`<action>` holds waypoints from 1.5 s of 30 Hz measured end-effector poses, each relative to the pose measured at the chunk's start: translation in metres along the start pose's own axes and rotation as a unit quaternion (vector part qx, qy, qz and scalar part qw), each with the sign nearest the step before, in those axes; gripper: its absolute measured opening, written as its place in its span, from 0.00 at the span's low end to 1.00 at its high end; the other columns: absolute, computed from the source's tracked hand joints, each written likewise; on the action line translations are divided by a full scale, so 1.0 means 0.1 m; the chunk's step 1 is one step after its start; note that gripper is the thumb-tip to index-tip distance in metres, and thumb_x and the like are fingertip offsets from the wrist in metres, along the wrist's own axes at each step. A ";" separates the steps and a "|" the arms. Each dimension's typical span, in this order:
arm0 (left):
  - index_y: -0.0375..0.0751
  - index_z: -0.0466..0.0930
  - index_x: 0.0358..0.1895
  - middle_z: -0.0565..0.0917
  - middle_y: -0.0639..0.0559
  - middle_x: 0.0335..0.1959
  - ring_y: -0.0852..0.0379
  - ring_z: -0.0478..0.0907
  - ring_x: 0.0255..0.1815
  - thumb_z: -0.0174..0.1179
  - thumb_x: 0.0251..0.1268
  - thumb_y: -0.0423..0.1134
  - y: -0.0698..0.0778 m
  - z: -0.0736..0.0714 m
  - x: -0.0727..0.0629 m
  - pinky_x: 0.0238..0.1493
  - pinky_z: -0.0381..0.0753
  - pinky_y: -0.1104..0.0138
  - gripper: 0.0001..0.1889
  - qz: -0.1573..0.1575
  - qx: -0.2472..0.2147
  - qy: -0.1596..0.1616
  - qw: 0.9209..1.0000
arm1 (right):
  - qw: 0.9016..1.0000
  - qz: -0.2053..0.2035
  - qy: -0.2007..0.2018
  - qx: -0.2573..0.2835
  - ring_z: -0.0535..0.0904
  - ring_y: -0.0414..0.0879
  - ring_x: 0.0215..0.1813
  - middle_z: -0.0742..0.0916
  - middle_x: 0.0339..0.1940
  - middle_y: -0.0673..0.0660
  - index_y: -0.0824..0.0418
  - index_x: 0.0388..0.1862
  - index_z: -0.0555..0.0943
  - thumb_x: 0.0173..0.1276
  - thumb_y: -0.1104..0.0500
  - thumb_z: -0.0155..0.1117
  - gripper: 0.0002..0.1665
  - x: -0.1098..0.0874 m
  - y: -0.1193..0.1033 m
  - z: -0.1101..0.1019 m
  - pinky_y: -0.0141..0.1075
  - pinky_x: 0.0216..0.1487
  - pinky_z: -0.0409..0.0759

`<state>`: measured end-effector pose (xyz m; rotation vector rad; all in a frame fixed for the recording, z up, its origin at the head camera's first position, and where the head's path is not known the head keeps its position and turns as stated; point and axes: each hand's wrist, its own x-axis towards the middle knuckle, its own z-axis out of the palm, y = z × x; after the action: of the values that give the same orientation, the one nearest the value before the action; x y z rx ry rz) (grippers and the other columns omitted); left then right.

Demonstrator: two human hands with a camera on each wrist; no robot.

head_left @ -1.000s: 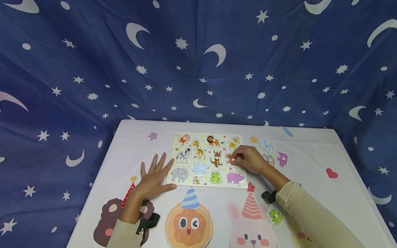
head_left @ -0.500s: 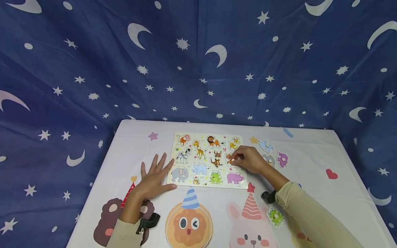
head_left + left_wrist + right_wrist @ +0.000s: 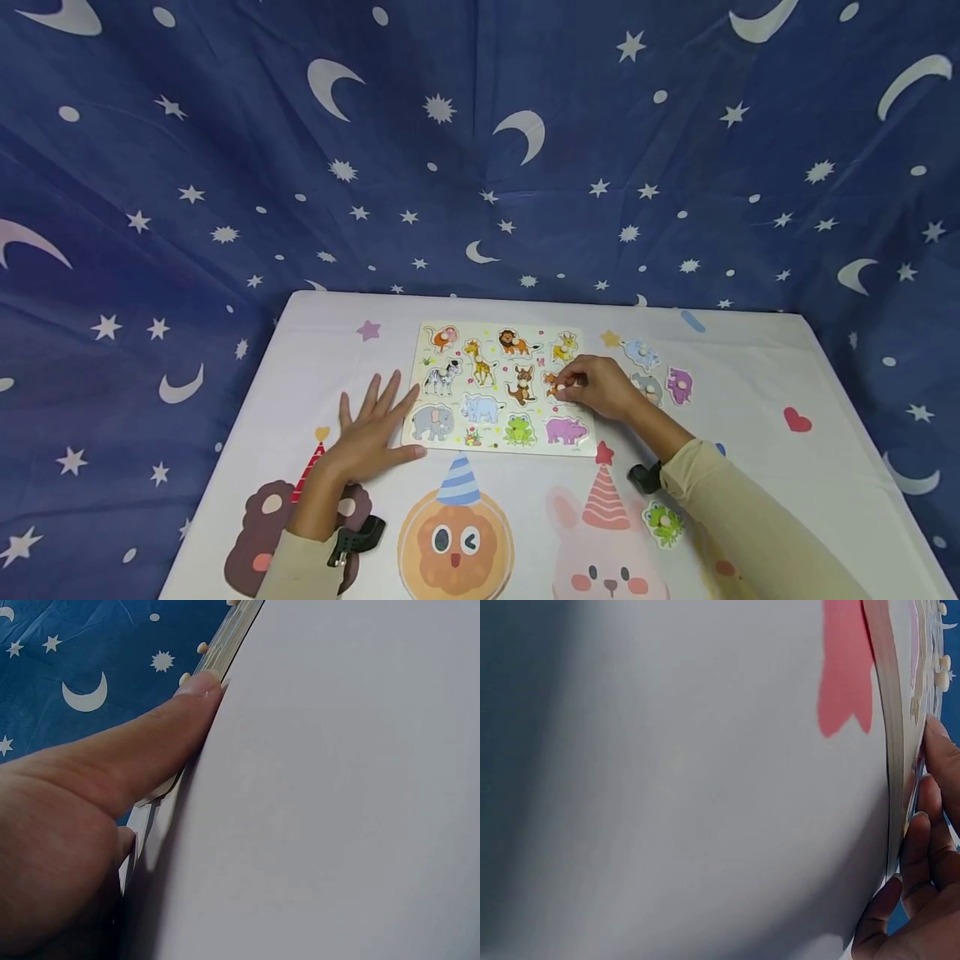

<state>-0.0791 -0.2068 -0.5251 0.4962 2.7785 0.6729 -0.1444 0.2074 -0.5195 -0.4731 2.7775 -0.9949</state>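
Observation:
A white wooden peg puzzle board [image 3: 491, 421] with animal pictures lies in the middle of the table. My left hand [image 3: 367, 437] rests flat with spread fingers at its left edge; in the left wrist view the thumb [image 3: 169, 731] touches the board's edge. My right hand [image 3: 603, 387] is over the board's right side, its fingertips pinching an orange animal puzzle piece [image 3: 551, 383], mostly hidden beneath them. In the right wrist view, the fingers [image 3: 917, 847] are curled at the board's edge. Knobbed pieces such as the lion [image 3: 516, 342] and giraffe [image 3: 477, 362] sit in the board.
Right of the board lie a blue rhino piece [image 3: 642, 354], a grey elephant piece [image 3: 647, 386] partly behind my right hand, and a purple hippo piece [image 3: 680, 386]. A green frog piece [image 3: 663, 525] lies nearer, beside the right sleeve. A blue starry cloth [image 3: 420, 150] hangs behind the table.
The view has shifted very slightly. Both hands stay in place, the left at the board's edge and the right on the orange piece.

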 end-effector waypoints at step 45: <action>0.58 0.52 0.83 0.41 0.44 0.86 0.33 0.30 0.85 0.68 0.57 0.66 -0.02 0.02 0.01 0.71 0.21 0.26 0.53 0.000 0.004 0.002 1.000 | 0.996 0.019 0.062 0.054 0.80 0.43 0.38 0.87 0.35 0.48 0.54 0.44 0.90 0.60 0.54 0.80 0.13 -0.19 0.03 -0.23 0.32 0.40 0.80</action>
<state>-0.0799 -0.2072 -0.5280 0.4976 2.7851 0.6648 -0.1334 0.2298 -0.5032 -0.3548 2.8101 -1.1967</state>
